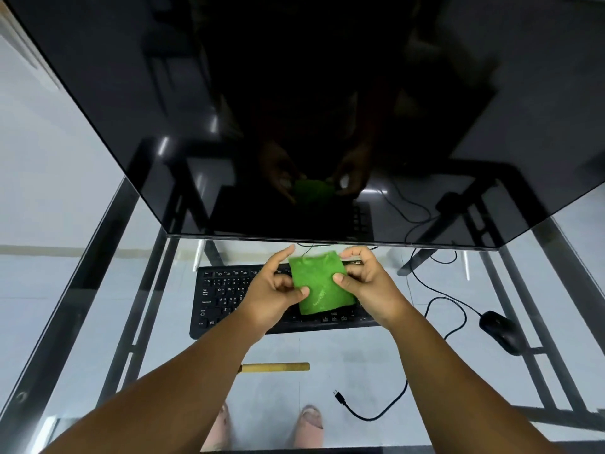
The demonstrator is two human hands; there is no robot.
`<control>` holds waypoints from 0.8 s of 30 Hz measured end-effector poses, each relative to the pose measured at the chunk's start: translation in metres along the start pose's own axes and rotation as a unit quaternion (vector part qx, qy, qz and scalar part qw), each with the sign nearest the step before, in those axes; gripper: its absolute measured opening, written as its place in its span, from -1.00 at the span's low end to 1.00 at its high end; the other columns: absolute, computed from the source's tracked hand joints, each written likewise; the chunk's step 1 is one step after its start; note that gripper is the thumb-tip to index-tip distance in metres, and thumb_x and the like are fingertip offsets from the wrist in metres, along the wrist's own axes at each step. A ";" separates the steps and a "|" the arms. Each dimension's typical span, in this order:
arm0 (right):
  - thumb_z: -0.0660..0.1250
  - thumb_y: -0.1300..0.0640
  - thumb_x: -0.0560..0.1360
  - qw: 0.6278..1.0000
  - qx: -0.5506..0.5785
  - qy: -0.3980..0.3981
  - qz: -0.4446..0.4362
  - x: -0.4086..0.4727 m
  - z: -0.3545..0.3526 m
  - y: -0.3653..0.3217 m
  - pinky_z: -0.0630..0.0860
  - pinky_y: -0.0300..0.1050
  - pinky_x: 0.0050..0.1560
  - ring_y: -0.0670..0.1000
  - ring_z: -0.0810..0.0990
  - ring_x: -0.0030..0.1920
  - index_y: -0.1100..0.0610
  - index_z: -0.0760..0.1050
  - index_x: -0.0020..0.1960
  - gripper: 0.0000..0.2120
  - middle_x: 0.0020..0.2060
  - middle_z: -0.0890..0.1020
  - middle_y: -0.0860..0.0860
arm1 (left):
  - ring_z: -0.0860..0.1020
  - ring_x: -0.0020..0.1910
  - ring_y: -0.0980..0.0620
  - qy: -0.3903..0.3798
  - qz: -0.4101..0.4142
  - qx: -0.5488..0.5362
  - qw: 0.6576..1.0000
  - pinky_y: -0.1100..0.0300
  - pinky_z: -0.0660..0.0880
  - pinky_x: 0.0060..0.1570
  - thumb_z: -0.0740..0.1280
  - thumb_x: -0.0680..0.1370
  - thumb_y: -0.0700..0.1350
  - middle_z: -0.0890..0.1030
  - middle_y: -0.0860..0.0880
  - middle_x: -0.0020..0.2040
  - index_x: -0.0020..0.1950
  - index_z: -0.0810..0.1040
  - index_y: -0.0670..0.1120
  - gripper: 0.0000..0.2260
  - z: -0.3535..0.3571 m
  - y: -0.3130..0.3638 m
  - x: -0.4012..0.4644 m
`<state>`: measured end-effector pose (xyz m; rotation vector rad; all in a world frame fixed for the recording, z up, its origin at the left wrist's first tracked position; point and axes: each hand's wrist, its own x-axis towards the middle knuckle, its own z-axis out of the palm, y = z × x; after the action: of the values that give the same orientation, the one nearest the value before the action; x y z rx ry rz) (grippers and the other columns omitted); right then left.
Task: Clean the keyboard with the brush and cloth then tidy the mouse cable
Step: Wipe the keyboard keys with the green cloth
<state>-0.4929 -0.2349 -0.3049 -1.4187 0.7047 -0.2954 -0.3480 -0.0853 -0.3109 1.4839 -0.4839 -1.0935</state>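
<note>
cloth (319, 285): green, square-ish, held up in the air just above the keyboard's middle, hanging flat between both hands, lower edge over the bottom key rows
left hand (278, 290): pinches the cloth's left edge, thumb on the near face, other fingers curled behind, index finger stretched up toward the monitor's lower edge
right hand (363, 280): pinches the cloth's right edge, thumb on front, fingers curled round the top right corner
keyboard (226, 299): black, flat on the glass desk, directly below the monitor; middle and right part hidden by hands and cloth
brush (275, 367): only a pale wooden handle shows, lying flat on the glass nearer than the keyboard, its left end hidden under the left forearm; bristles not visible, neither hand touching it
mouse (502, 330): black, on the desk right of the keyboard, well apart from both hands
mouse cable (445, 301): loose, loops from the mouse back toward the monitor; a further stretch curls near the front edge and ends in a free plug (340, 396)
monitor (311, 109): big, dark, off, reflects hands and cloth
desk (98, 290): clear glass top on a black metal frame; floor and the person's feet visible through it
</note>
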 end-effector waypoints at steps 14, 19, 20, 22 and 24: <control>0.42 0.13 0.51 0.955 -0.279 0.015 0.102 0.018 0.022 0.013 0.56 -0.20 -0.22 -0.06 0.52 -0.26 0.12 0.60 -0.08 -0.94 -0.30 0.52 -0.04 | 0.55 -0.16 0.05 0.010 -0.073 0.433 0.898 0.20 0.43 -0.18 0.44 0.48 0.07 0.57 0.03 -0.20 -0.11 0.57 -0.04 -0.80 -0.024 -0.005 0.018; 0.43 0.07 0.48 0.901 -0.420 0.106 -0.015 0.025 0.034 0.028 0.44 -0.23 0.03 -0.11 0.49 -0.06 0.04 0.58 0.11 -0.78 -0.04 0.49 -0.07 | 0.53 0.03 0.01 0.113 0.017 0.470 0.875 0.12 0.50 0.01 0.40 0.48 0.13 0.57 -0.02 -0.02 0.11 0.60 0.00 -0.71 -0.031 -0.030 0.018; 0.42 0.04 0.47 0.889 -0.440 0.100 -0.074 0.022 0.034 0.030 0.45 -0.16 0.12 -0.08 0.48 0.04 0.00 0.55 0.18 -0.71 0.02 0.50 -0.09 | 0.51 0.10 -0.01 0.134 0.048 0.479 0.866 0.08 0.49 0.08 0.39 0.49 0.11 0.55 -0.02 0.05 0.17 0.57 0.00 -0.69 -0.034 -0.034 0.017; 0.38 -0.15 0.44 0.865 -0.480 0.026 -0.143 0.016 0.034 0.031 0.36 -0.08 0.29 -0.05 0.40 0.24 -0.16 0.46 0.32 -0.55 0.23 0.48 -0.16 | 0.47 0.15 -0.07 0.166 0.095 0.509 0.839 0.01 0.45 0.13 0.33 0.53 0.05 0.53 -0.04 0.15 0.27 0.51 -0.01 -0.66 -0.042 -0.040 0.013; 0.31 -0.38 0.37 0.841 -0.517 -0.083 -0.132 0.011 0.035 0.035 0.13 -0.03 0.42 -0.06 0.19 0.45 -0.29 0.28 0.43 -0.34 0.45 0.28 -0.24 | 0.44 0.23 -0.09 0.179 0.110 0.541 0.814 -0.02 0.40 0.18 0.26 0.57 0.02 0.50 -0.04 0.27 0.36 0.44 -0.03 -0.63 -0.054 -0.044 0.008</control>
<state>-0.4712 -0.2081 -0.3414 -2.5572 0.5210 0.0343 -0.3120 -0.0516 -0.3605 2.4693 -1.0749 -0.2547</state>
